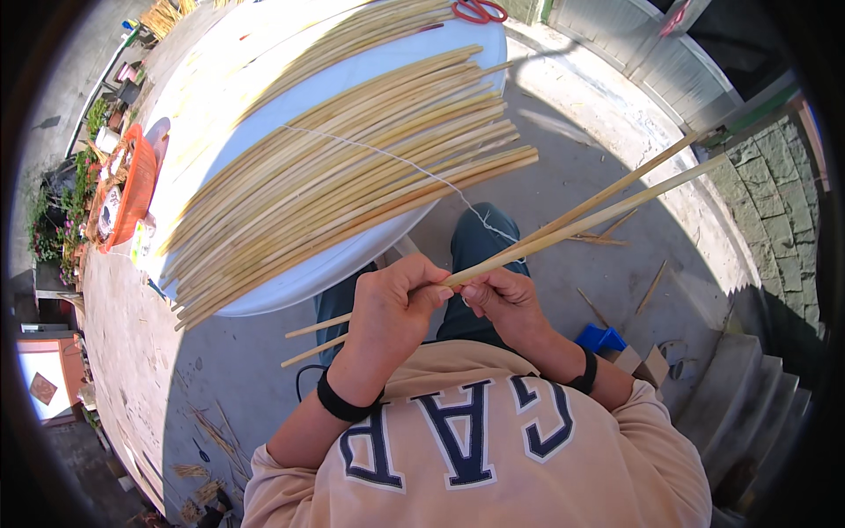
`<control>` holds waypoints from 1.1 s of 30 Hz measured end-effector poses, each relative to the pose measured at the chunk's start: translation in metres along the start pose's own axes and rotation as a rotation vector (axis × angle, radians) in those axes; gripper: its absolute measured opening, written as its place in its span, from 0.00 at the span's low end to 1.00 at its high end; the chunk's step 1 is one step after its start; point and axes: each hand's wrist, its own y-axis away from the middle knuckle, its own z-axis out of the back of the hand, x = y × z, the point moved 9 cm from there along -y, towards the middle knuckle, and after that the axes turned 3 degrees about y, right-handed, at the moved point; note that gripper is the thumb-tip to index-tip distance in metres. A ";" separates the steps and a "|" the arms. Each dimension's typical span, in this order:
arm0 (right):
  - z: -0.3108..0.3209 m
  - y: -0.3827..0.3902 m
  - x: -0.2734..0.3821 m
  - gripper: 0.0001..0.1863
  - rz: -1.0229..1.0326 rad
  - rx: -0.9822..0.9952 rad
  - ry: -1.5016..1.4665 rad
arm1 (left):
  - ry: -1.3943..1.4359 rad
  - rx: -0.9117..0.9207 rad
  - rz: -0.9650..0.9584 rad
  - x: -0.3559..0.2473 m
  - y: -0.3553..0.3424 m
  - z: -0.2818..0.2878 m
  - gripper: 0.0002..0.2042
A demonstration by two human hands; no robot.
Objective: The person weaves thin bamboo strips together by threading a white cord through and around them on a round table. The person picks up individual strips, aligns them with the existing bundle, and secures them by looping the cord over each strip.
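Observation:
Two long straw-coloured stalks cross in front of my body, their ends spreading apart on both sides. My left hand pinches them with thumb and fingers. Close beside it, my right hand is closed around the same stalks, its thumb near the left thumb. A thin white string runs from a row of similar stalks on the white round table to the held pair, where it meets them above my right hand. Whether it is wound around them I cannot tell.
Red-handled scissors lie at the table's far edge, beside a second bundle of stalks. An orange basket stands at the left. Stone steps, a blue object and a cardboard box are at my right. Loose stalk pieces litter the floor.

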 end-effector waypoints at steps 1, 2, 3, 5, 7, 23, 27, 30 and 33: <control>0.000 0.000 0.000 0.06 0.018 -0.001 0.001 | -0.010 -0.006 -0.013 -0.001 0.000 0.001 0.03; 0.000 0.000 0.000 0.06 0.037 -0.001 0.001 | -0.009 -0.006 -0.012 0.000 0.000 0.001 0.03; 0.000 -0.001 -0.001 0.06 0.035 -0.001 0.002 | -0.019 -0.004 -0.006 0.000 0.000 0.000 0.03; 0.000 -0.001 -0.001 0.05 0.041 -0.008 -0.019 | -0.028 -0.003 0.001 0.000 0.001 0.000 0.04; 0.000 -0.001 0.000 0.05 0.051 -0.008 -0.013 | -0.026 -0.005 0.001 0.000 0.001 0.001 0.04; -0.004 -0.004 0.003 0.05 0.113 -0.001 0.032 | -0.101 0.020 -0.017 0.004 0.002 -0.002 0.03; -0.007 -0.009 0.011 0.05 0.013 0.041 0.150 | -0.028 0.029 0.011 0.012 -0.004 0.000 0.03; -0.007 -0.009 0.005 0.05 -0.062 0.067 0.175 | 0.059 0.093 0.093 0.020 -0.008 0.000 0.04; -0.010 -0.009 0.011 0.06 -0.022 0.087 0.182 | 0.155 0.181 0.170 0.023 -0.011 -0.004 0.05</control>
